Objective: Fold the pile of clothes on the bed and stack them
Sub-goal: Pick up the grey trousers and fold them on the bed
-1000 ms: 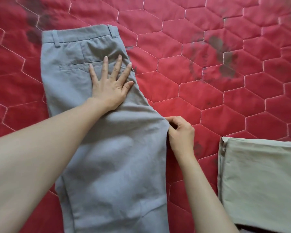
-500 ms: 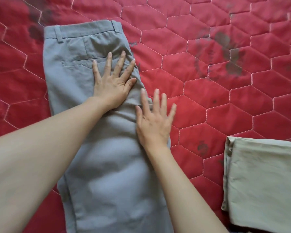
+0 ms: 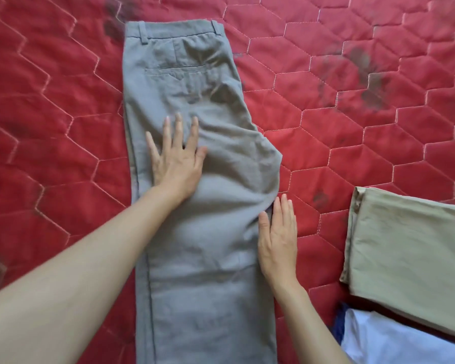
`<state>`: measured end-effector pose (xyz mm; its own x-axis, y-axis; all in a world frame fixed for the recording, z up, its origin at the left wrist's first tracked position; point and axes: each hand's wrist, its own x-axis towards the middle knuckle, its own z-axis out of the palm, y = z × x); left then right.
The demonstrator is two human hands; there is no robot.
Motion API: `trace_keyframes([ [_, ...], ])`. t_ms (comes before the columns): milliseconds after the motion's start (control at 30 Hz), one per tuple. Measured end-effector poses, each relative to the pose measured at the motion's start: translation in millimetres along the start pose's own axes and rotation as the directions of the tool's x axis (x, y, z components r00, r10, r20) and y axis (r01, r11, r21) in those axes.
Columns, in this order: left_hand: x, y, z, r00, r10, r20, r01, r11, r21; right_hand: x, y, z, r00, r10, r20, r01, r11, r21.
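Grey trousers [image 3: 195, 85] lie folded lengthwise on the red quilted bed [image 3: 352, 153], waistband at the far end, legs running toward me. My left hand [image 3: 177, 158] presses flat on the seat area, fingers spread. My right hand [image 3: 277, 240] lies flat along the trousers' right edge below the crotch bulge, fingers together, holding nothing. A folded beige garment [image 3: 410, 256] rests at the right, with a white and blue garment [image 3: 394, 340] showing below it.
The red quilt carries dark smudges at the upper right [image 3: 365, 74] and near the waistband [image 3: 111, 24]. Bare quilt stretches to the left of the trousers and between them and the beige garment.
My right hand let go of the trouser edge, flattened on the fabric, then slid down to the right edge. My left hand moved down from the pocket to the seat.
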<state>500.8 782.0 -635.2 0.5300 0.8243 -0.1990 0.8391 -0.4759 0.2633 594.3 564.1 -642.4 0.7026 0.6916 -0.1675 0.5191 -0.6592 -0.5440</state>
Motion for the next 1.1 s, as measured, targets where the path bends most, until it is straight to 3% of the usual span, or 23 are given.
trace_keyframes([
  [133,-136,-29,28,0.997,-0.069,-0.021,0.069,0.998,-0.013,-69,-5,7,0.999,-0.021,0.034,0.02,1.0,0.022],
  [233,-222,-33,41,0.996,-0.09,-0.025,0.089,0.995,-0.038,-108,-1,4,0.998,-0.023,-0.056,0.025,0.999,0.029],
  [367,-290,-22,42,0.973,-0.225,-0.052,0.214,0.962,-0.169,-149,15,-7,0.995,0.092,-0.039,-0.089,0.994,0.061],
  [467,-306,-10,32,0.887,-0.462,-0.012,0.437,0.847,-0.302,-172,26,-21,0.983,0.168,0.068,-0.176,0.976,0.125],
  [600,-290,-5,18,0.696,-0.693,0.188,0.696,0.587,-0.413,-187,34,-34,0.989,0.143,0.047,-0.148,0.982,0.116],
  [633,-284,-6,15,0.678,-0.7,0.223,0.71,0.545,-0.446,-188,33,-35,0.99,0.135,0.035,-0.138,0.984,0.116],
  [700,-277,-7,2,0.712,-0.668,0.217,0.66,0.531,-0.532,-185,26,-38,0.991,0.133,0.035,-0.136,0.982,0.132],
  [800,-285,-7,-26,0.795,-0.606,0.038,0.484,0.594,-0.643,-184,15,-45,0.992,0.124,0.024,-0.127,0.974,0.19],
  [900,-303,-12,-43,0.785,-0.612,-0.096,0.413,0.632,-0.656,-193,4,-48,0.996,0.09,-0.028,-0.08,0.962,0.26],
  [1100,-308,-39,3,0.665,-0.725,0.18,0.694,0.511,-0.507,-210,13,-20,0.975,0.214,0.06,-0.219,0.971,0.099],
])
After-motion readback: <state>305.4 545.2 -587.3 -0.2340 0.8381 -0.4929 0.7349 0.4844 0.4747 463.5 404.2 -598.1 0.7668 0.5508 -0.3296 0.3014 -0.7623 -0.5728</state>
